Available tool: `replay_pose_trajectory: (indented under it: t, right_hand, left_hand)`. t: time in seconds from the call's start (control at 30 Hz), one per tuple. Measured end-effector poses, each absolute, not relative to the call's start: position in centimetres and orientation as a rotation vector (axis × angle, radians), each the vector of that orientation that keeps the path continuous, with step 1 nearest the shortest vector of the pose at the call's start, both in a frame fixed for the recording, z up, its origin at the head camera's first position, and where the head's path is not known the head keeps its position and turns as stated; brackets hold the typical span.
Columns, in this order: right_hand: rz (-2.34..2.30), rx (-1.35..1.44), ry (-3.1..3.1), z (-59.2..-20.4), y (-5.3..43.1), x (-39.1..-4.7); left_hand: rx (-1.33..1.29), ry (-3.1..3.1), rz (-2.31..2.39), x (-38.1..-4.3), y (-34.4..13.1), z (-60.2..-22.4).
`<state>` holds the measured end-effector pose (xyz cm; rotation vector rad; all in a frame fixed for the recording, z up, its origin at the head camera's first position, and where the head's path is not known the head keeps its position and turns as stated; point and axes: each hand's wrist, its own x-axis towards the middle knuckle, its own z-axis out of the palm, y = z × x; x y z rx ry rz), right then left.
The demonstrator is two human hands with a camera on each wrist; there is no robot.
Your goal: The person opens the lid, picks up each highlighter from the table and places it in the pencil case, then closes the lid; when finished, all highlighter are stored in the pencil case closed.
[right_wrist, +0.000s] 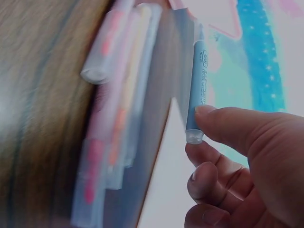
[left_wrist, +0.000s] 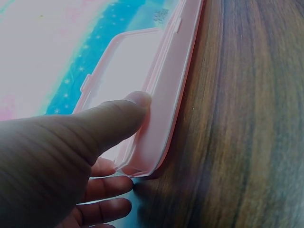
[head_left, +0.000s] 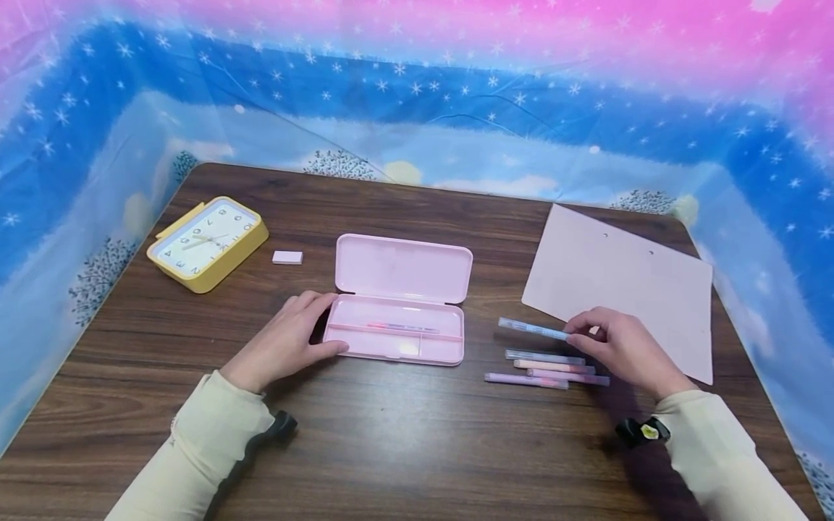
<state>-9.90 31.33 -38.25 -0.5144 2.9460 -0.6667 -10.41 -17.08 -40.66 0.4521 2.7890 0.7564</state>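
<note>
A pink pencil case (head_left: 394, 329) lies with its lid (head_left: 404, 268) raised and one pen (head_left: 404, 328) inside it. At the case's left end, my left hand (head_left: 289, 336) grips it; the left wrist view shows the thumb (left_wrist: 121, 116) pressed along the front wall and the other fingers round the end. My right hand (head_left: 619, 344) pinches a blue marker (head_left: 531, 328) near one end between thumb and fingers, as the right wrist view also shows. Below that marker lie a grey-blue marker (head_left: 544, 357), a peach marker (head_left: 547, 367) and two pinkish-purple markers (head_left: 521, 379).
A yellow clock (head_left: 228, 260) stands at the far left, with a small white eraser (head_left: 287, 257) beside it. Over on the right lies a pale pink board (head_left: 625, 282) with two small studs. Snowflake-patterned cloth (head_left: 417, 87) hangs around the brown wooden table (head_left: 391, 449).
</note>
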Motion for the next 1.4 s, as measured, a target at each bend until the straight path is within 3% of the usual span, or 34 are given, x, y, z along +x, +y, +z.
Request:
replay_pose_trajectory:
  t: [0.4,0.7,1.4]
  right_hand:
    - [-0.763,-0.652,3.05,-35.4,29.6,-10.5]
    - [-0.873,-0.749,2.997,-34.0,25.7,-11.9]
    - [-0.94,-0.752,2.813,-35.6,16.9,-14.4]
  left_hand:
    - [0.445,2.788,0.747,-10.5,-17.2,-40.5]
    - [0.439,2.79,0.738,-10.6,-17.2,-40.5]
    - [0.454,2.797,0.752,-10.5,-17.2,-40.8]
